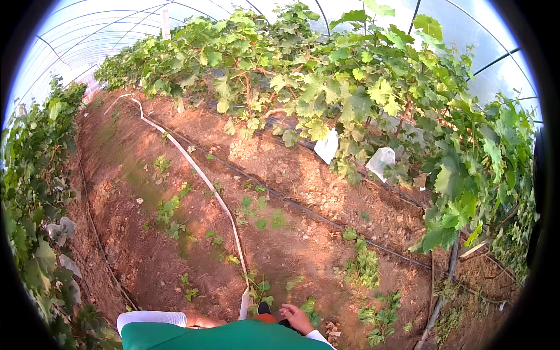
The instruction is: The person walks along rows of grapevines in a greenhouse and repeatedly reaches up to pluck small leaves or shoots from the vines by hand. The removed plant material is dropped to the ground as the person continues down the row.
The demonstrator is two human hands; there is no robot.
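Right hand (298, 319) held low over greenhouse soil (303, 254), its grip loosely spread.
In the head view, nothing is seen pinched; a leafy clump (312, 311) is found just beside it on the right. The left hand is hidden by the green shirt (227, 337), so its grip cannot be told. Among the right-hand vines (344, 96), a white bag (326, 146) and a translucent bag (381, 163) are already placed; what is left cannot be judged.

No readable words, labels, numbers or signs
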